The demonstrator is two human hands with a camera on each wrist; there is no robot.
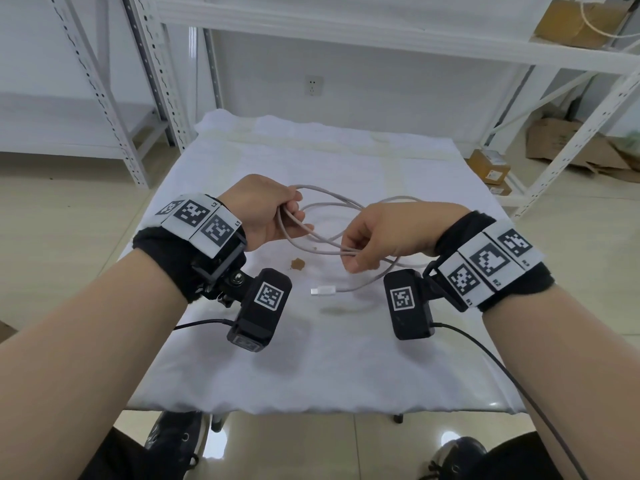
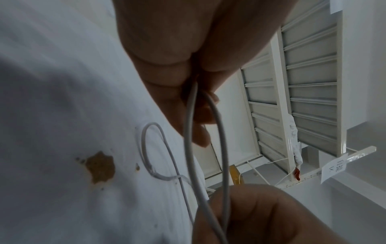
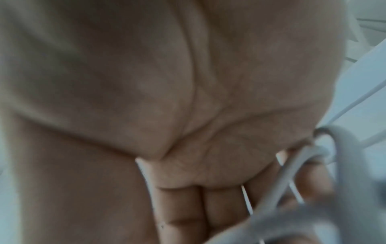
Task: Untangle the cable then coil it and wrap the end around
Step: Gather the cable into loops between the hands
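White-clothed table (image 1: 332,358), brown stain (image 1: 297,263), metal shelving (image 1: 346,26)

Counter (image 1: 346,358) cloth bare in front of the hands and behind the loops. Cable (image 1: 322,216) loops span between left hand (image 1: 266,213) and right hand (image 1: 384,237), blocking the middle. Plug (image 1: 323,291) and stain (image 1: 297,263) lie below. Shelf posts (image 1: 114,109) flank the far corners.

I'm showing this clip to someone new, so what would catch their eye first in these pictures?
First, the pale cable looped in the air between the left hand and the right hand, each gripping its strands above the white cloth. Next, the cable's white plug hanging loose near the right wrist, and a brown stain on the cloth just below the hands.
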